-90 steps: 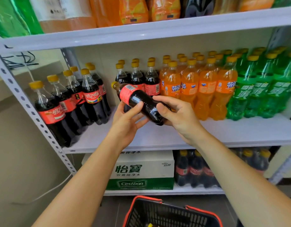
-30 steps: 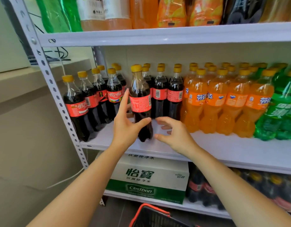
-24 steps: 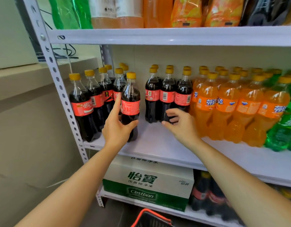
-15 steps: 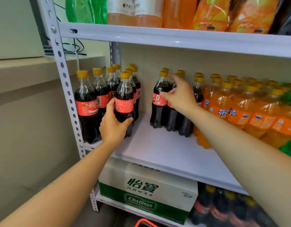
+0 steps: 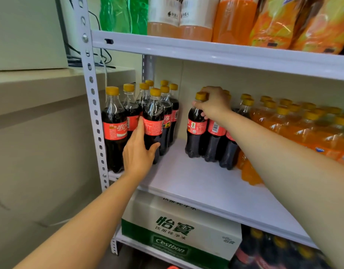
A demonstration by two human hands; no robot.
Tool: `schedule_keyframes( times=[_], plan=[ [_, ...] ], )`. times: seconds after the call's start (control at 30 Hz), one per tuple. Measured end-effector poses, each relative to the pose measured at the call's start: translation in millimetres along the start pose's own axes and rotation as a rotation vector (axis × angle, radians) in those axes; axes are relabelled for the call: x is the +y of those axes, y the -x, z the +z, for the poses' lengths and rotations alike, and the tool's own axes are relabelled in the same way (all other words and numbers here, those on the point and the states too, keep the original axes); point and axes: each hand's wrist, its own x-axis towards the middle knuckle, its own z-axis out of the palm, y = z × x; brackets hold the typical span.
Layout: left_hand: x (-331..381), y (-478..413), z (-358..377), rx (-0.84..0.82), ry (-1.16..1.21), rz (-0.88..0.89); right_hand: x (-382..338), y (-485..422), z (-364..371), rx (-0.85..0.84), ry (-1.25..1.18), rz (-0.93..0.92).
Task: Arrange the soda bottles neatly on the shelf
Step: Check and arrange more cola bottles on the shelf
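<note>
A cola bottle (image 5: 153,121) with a red label and yellow cap stands upright at the front of the left cola group on the white shelf (image 5: 196,183). My left hand (image 5: 138,152) grips its lower body, thumb on the right side. Further right stands a second cola group; my right hand (image 5: 213,103) holds the neck of its front-left bottle (image 5: 195,131), just below the cap. A bare gap of shelf separates the two cola groups.
Orange soda bottles (image 5: 295,129) fill the shelf to the right of the cola. Large bottles stand on the upper shelf (image 5: 206,53). A white and green water carton (image 5: 179,230) sits below. The perforated shelf post (image 5: 93,105) stands at the left.
My left hand has set the cola bottle upright and slid it left into the left group. My right hand let go of it, then rose to the neck of a bottle in the right group.
</note>
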Motion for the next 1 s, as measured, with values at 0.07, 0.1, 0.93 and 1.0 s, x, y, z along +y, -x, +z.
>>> schedule_keyframes(
  times=[0.07, 0.1, 0.93, 1.0],
  plan=[
    [1, 3, 0, 0.014, 0.027, -0.008, -3, 6, -1, -0.017, -0.012, -0.041],
    [2, 6, -1, 0.02, 0.045, -0.013, -3, 11, -2, -0.017, -0.025, -0.062],
    [104, 83, -9, -0.808, 0.766, 0.043, 28, 193, -90, 0.112, -0.592, -0.035],
    [107, 90, -5, -0.848, 0.782, -0.028, 40, 209, -85, 0.082, -0.591, 0.013]
  ],
)
